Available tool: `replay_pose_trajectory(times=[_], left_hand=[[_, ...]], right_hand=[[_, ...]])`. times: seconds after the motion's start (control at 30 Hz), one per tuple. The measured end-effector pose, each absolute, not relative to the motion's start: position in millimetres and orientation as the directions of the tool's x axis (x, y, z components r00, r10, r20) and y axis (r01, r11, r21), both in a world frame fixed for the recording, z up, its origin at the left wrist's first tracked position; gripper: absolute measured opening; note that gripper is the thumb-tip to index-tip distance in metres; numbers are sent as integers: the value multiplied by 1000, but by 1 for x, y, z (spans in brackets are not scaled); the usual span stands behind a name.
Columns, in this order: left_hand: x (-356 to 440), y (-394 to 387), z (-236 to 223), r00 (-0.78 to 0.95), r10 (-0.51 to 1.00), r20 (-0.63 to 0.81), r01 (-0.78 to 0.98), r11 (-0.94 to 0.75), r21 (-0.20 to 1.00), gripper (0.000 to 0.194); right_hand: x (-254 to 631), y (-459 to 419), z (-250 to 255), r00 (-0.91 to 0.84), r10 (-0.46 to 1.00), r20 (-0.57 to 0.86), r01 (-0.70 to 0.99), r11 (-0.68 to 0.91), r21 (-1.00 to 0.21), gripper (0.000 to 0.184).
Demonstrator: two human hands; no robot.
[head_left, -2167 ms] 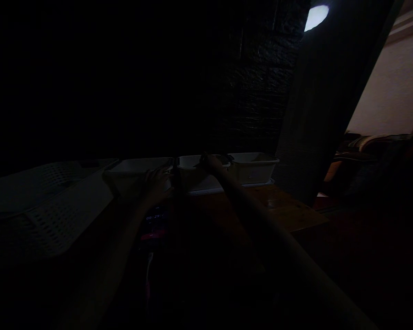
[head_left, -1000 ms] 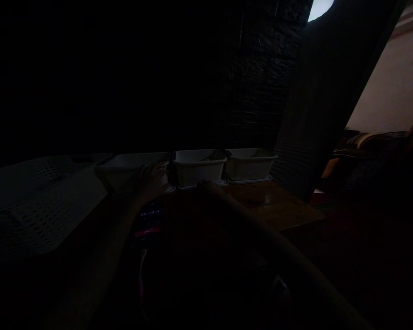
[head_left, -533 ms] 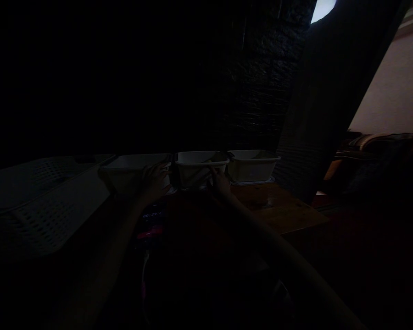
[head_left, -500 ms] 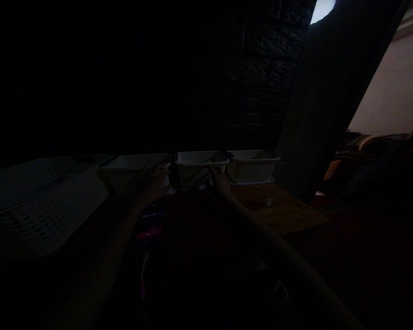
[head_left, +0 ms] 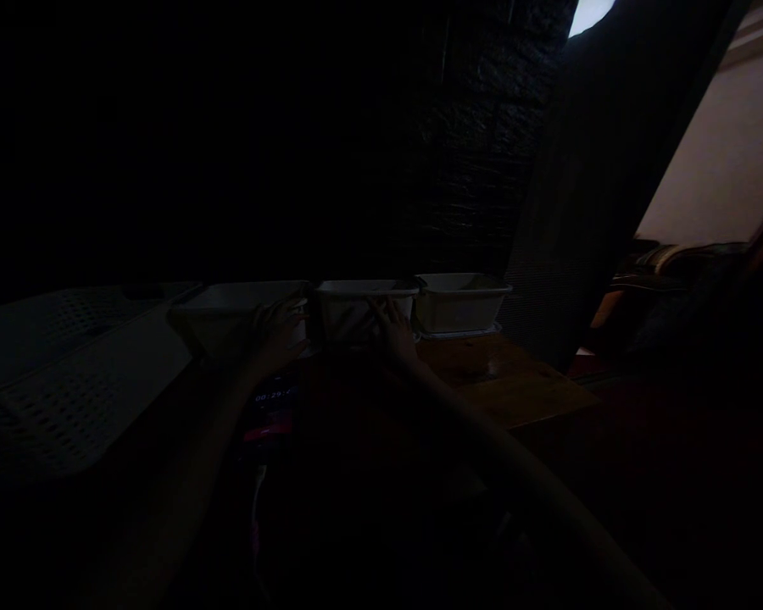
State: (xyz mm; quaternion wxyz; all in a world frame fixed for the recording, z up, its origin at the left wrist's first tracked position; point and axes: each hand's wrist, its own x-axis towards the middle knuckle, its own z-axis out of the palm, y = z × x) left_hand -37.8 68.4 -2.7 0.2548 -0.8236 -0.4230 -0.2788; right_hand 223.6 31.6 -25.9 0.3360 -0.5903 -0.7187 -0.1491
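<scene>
The scene is very dark. My left hand (head_left: 276,335) is at the front right of a pale rectangular tub (head_left: 213,326), its fingers apart. My right hand (head_left: 392,330) is in front of the middle tub (head_left: 340,315), fingers spread near its rim; whether they touch it I cannot tell. Neither hand visibly holds anything. A third pale tub (head_left: 461,309) stands to the right on a light, flat base. Below my left hand lies a phone (head_left: 270,415) with a lit timer display and a cable running toward me.
A large white perforated basket (head_left: 95,390) stands at the left. The wooden table (head_left: 521,385) ends at the right. Behind the tubs rises a dark textured wall (head_left: 476,169). A sofa-like seat (head_left: 674,271) shows through an opening at the far right.
The fingers of my right hand have spread out from a more bent, pointing pose at the middle tub's rim. My left hand stays by the left tub. The whole view has shifted slightly.
</scene>
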Motion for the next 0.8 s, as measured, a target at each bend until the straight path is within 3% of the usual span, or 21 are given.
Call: replay_pose_trajectory(times=[0.33,0.57,0.8], left_hand=[[-38,67,-2,486,560,671,839,-513,-180,42],[-36,63,-1,471,589,657,846,-513,-146,45],[-34,56,-1,459,612,644,846,-522,-107,46]], right_hand=[[224,19,-22,-11,692,722,981,148,-126,59],[206,19,-22,-240,684,689,964,252,85,65],[215,37,-30,-300,720,626,945,313,92,64]])
